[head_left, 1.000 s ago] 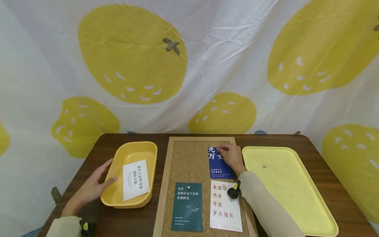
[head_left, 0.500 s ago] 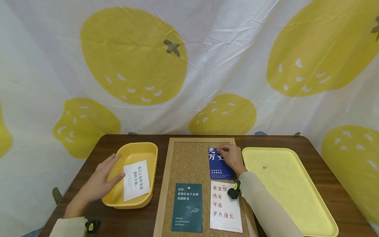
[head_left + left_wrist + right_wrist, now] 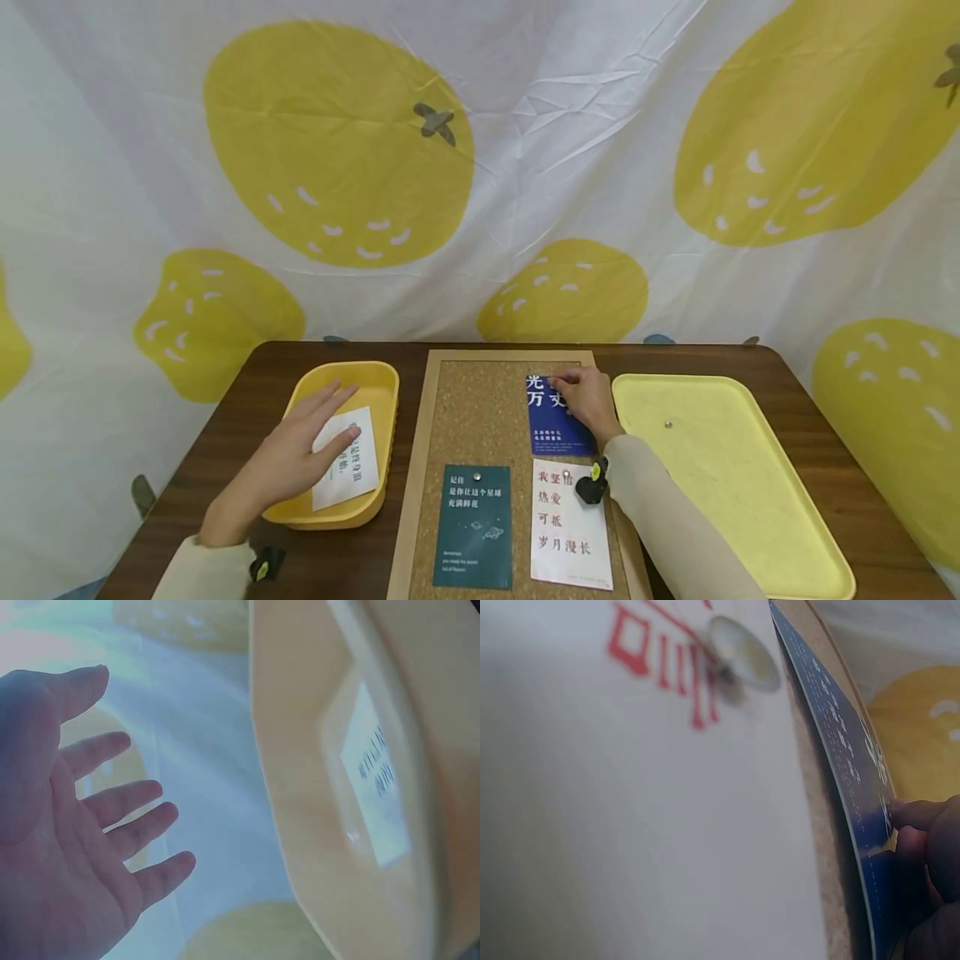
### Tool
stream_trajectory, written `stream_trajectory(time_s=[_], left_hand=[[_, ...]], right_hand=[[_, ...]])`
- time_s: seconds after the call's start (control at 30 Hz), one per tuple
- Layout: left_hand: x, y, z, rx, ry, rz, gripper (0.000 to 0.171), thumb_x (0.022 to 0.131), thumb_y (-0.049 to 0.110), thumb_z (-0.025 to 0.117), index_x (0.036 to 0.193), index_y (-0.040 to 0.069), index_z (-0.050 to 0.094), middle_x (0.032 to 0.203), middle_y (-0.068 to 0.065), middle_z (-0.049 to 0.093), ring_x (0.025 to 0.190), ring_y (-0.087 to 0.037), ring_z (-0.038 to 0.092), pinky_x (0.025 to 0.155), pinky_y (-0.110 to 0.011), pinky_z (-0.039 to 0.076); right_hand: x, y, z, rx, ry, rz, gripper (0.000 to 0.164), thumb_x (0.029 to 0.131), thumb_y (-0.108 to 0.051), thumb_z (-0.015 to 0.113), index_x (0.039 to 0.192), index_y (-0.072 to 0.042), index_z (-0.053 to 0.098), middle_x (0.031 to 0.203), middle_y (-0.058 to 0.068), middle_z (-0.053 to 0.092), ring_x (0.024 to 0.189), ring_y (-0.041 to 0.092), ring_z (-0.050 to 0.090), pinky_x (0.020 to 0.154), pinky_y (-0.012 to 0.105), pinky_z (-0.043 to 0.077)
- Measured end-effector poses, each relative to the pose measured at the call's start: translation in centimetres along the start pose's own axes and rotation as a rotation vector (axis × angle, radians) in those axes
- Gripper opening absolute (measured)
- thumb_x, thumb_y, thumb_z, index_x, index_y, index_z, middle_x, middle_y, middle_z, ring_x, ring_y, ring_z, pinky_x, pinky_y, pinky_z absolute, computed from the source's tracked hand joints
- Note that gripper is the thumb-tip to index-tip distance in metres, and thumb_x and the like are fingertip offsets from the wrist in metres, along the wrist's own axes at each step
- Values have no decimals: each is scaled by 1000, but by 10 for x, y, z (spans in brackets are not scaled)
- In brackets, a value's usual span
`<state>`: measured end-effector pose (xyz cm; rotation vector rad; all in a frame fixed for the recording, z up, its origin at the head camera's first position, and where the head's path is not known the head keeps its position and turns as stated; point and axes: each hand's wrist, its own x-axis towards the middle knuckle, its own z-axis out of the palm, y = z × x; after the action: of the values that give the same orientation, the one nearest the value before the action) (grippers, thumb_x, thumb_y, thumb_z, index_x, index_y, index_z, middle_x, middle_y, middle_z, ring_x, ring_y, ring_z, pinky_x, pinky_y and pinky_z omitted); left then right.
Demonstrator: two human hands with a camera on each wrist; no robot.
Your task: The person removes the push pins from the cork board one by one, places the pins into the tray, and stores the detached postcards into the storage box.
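Observation:
My left hand (image 3: 296, 454) hovers over the yellow basket (image 3: 387, 375) with fingers spread, holding nothing. Inside that basket lies a white card (image 3: 352, 479) with dark writing; the hand partly covers it in the head view. At the top middle of a blue card (image 3: 551, 429) on the cork board, my right hand (image 3: 588, 400) pinches with thumb and fingers at the spot where the other cards carry a thumbtack; the fingertips hide the tack. The right wrist view shows these fingertips (image 3: 907, 814) against the blue card's face.
Below on the cork board (image 3: 480, 408), a green card (image 3: 472, 533) and a white card with red writing (image 3: 572, 542) are each fixed by a thumbtack. To the right, a pale yellow tray (image 3: 720, 483) bears one thumbtack (image 3: 668, 425). A patterned cloth (image 3: 495, 167) hangs behind the table.
My left hand has left the basket's left rim and moved right and slightly up, over the basket and its white card. The right hand keeps its place on the blue card.

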<state>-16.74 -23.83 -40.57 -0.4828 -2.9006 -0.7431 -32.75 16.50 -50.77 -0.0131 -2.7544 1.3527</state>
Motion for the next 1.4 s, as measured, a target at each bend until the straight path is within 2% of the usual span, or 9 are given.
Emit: stream_trajectory(time_s=[0.37,0.47,0.63,0.83,1.13,1.3,1.4], left_hand=[[20,37,17,42,-10,136,58,100,37,58,151,15,43,156,-19,37,140,-43,37,108,-62,35],[26,46,22,43,-29,155,58,100,37,59,152,17,42,157,-17,36,142,-40,36,110,-60,35],[34,60,30,48,-57,213,58,99,33,61,150,13,44,156,-17,36,142,-40,36,111,-58,35],[44,75,40,30,-130,281,55,100,32,59,149,10,45,156,-19,36,143,-39,35,113,-57,33],[61,93,62,31,-210,315,55,101,38,56,150,18,44,159,-13,33,147,-33,29,119,-51,24],[69,102,74,50,-237,343,53,101,38,56,149,17,46,158,-13,35,147,-31,30,121,-50,21],[72,107,79,53,-265,329,53,101,39,55,148,17,47,159,-13,34,147,-33,30,120,-50,22]], right_hand=[[2,1,0,1,10,-3,18,93,-19,71,104,-7,78,88,13,75,55,11,62,47,24,52],[3,1,1,9,10,2,18,92,-19,71,104,-7,78,88,13,75,55,11,62,47,24,52],[3,1,0,16,10,9,18,93,-18,71,103,-7,78,89,13,75,55,11,62,47,24,52],[2,0,-1,10,8,10,18,93,-19,70,104,-7,78,90,13,75,57,12,62,47,23,52],[4,2,-2,15,12,13,18,93,-19,70,104,-7,78,90,12,75,57,13,62,48,24,52],[5,3,-1,13,18,11,17,93,-19,70,103,-8,79,91,13,75,56,12,62,47,23,51],[5,3,-1,13,22,6,17,93,-19,71,103,-8,79,91,13,75,55,12,61,46,23,51]])
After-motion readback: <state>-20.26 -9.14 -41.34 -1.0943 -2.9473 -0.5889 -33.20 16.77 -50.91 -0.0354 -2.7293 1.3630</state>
